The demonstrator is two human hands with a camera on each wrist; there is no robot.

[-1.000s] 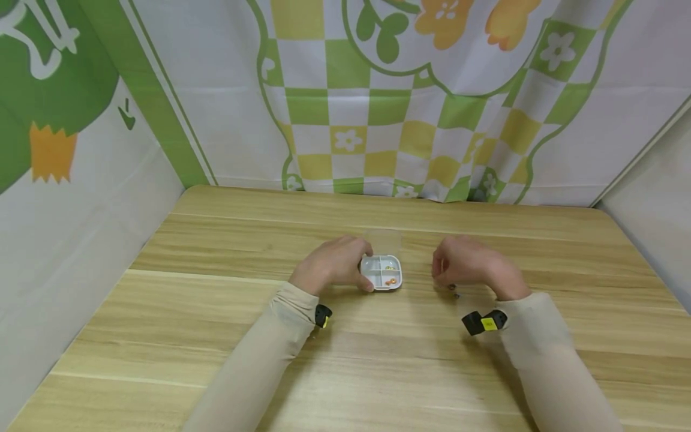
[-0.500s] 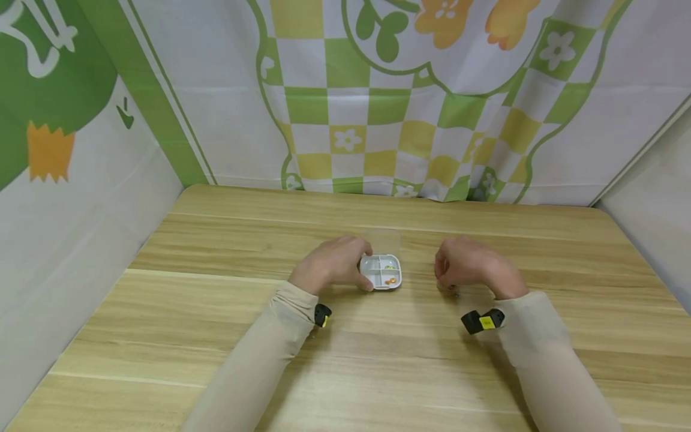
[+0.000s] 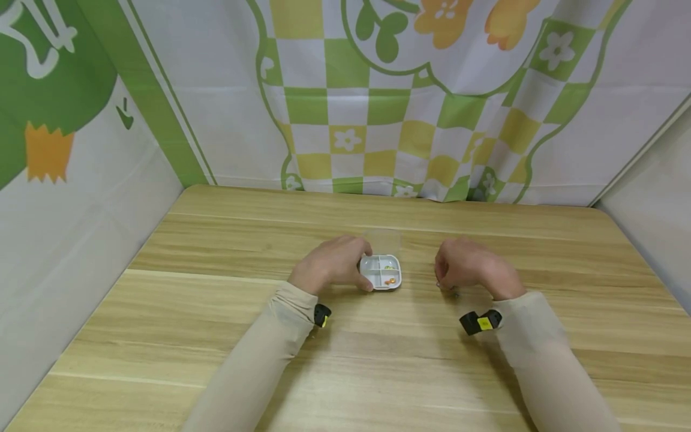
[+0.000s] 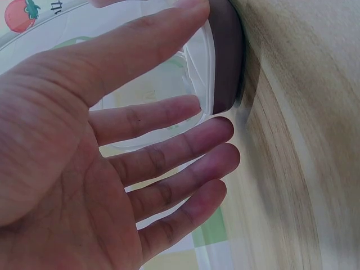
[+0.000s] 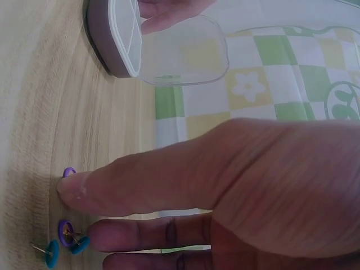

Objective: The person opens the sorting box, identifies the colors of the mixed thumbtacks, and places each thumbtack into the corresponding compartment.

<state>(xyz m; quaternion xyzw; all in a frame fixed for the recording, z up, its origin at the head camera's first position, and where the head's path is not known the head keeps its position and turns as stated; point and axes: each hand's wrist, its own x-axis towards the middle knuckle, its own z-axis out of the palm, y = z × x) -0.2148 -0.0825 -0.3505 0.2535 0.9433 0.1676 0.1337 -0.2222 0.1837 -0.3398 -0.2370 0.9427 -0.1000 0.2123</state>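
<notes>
A small white pill box (image 3: 380,272) with dividers and a dark base lies on the table, its clear lid (image 3: 383,240) swung open toward the back. Yellow bits sit in its far right compartment, orange ones in the near right. My left hand (image 3: 336,262) grips the box's left side between thumb and fingers. To the right, my right hand (image 3: 468,267) is low over the tabletop, its thumb tip against a purple thumbtack (image 5: 69,171); the index finger is hidden. Below it in the right wrist view lie another purple thumbtack (image 5: 64,233) and teal thumbtacks (image 5: 52,254).
The wooden table (image 3: 345,384) reaches back to a patterned green, yellow and white cloth (image 3: 388,108). White panels (image 3: 648,144) stand at the sides. Both wrists wear black camera straps with yellow marks.
The right fingertips have shifted slightly among the thumbtacks, and a small tack now shows at their left side. My left hand and the pill box have stayed nearly in place.
</notes>
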